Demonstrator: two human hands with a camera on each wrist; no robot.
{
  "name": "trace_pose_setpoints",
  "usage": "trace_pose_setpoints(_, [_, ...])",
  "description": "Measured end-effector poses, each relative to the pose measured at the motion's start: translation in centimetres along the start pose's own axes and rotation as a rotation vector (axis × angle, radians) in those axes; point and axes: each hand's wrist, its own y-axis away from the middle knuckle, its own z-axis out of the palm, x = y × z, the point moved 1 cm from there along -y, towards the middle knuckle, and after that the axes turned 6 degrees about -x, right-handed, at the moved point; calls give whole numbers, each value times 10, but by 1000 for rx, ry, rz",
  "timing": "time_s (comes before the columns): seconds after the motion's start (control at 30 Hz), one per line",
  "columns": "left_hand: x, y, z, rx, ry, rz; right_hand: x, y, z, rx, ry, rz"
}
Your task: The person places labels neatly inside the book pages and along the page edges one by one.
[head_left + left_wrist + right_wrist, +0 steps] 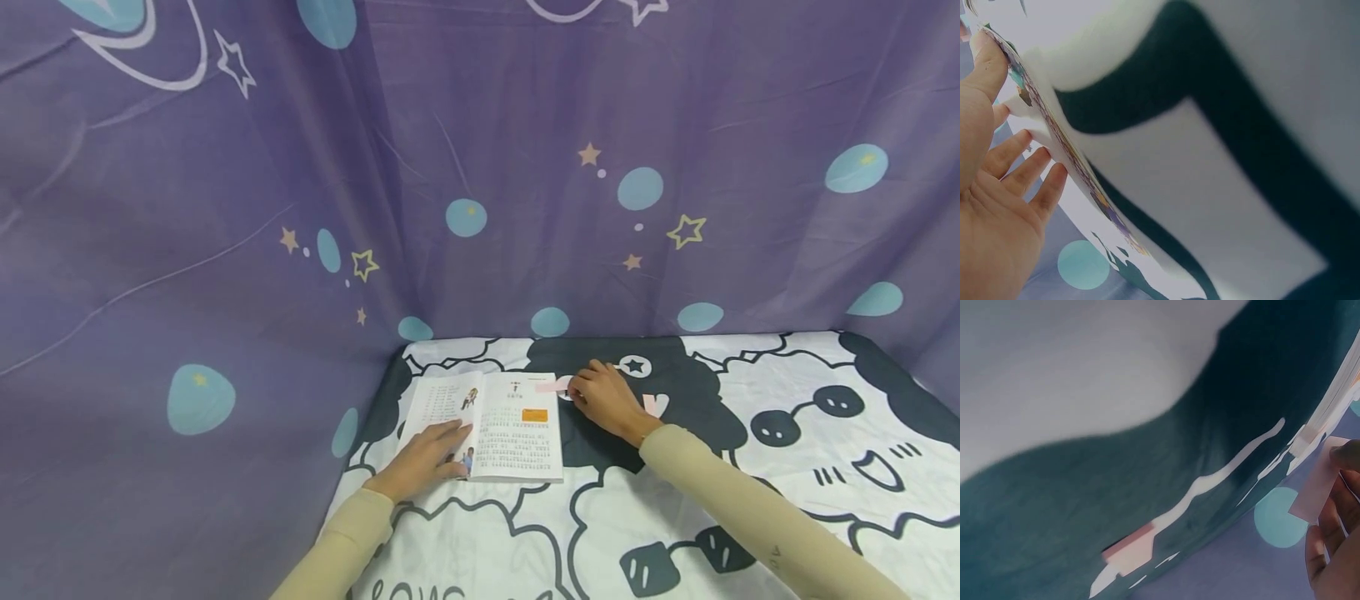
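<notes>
Open book (495, 425): left hand (423, 458) lying flat on its 7 o'clock page; right hand (603, 400) fingers pinching pink paper strip (553, 386) at its 1 o'clock corner.

The open book (495, 425) lies flat on the cartoon-printed cloth, near its left edge, with both pages facing up. The pages carry printed text, small colour pictures and 1 orange box on the right page. The pink paper strip (553, 386) is thin and pale, lying across the book's upper right corner, its right end pinched between fingertips.
</notes>
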Motion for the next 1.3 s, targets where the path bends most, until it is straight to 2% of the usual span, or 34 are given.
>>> trace_pose_setpoints(0.6, [-4, 0, 2, 1, -9, 1, -26, -18, 12, -38, 20, -46])
trace_pose_setpoints(1.13, [-1, -2, -2, -25, -29, -14, -30, -22, 21, -115, 47, -71])
trace_pose_setpoints(1.3, [-1, -1, -2, -23, -30, -17, -34, -24, 17, -170, 47, -68])
